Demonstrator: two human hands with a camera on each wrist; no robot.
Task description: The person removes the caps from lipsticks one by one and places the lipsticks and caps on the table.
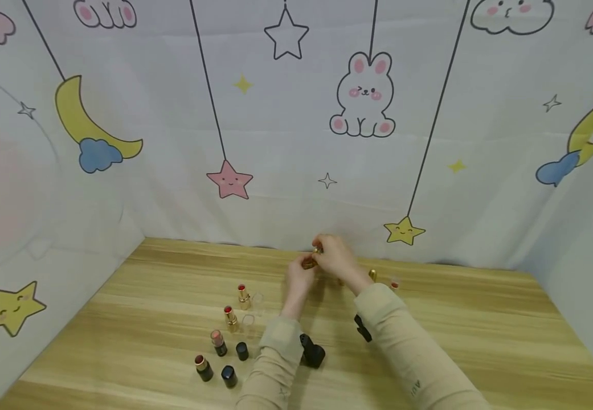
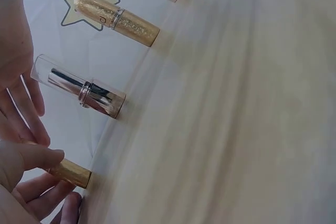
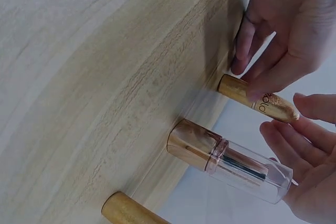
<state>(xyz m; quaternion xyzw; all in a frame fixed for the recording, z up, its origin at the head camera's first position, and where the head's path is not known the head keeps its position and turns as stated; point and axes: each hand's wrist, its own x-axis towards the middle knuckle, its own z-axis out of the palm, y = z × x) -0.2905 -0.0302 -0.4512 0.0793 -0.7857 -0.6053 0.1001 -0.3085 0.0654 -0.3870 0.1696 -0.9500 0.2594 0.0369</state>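
Observation:
Upright near the table's back edge stands a gold lipstick (image 3: 234,88) with dark lettering on its cap. My left hand (image 1: 301,277) grips its lower part between thumb and fingers, its base at the tabletop. With thumb and fingertips, my right hand (image 1: 335,259) pinches the rounded top of the cap. Cap and base are together in the right wrist view. Close beside the hands is a lipstick with a clear cap (image 3: 249,169) and a shiny rose-gold base. Another gold lipstick (image 2: 136,27), glittery and capped, stands farther along that row.
Uncapped lipsticks stand at the left: two gold-based red ones (image 1: 244,297) (image 1: 230,319), a pink one (image 1: 218,343) and a dark red one (image 1: 203,368). Beside them are clear caps (image 1: 248,324) and black caps (image 1: 229,376). A white printed curtain (image 1: 286,142) hangs behind the table (image 1: 481,341).

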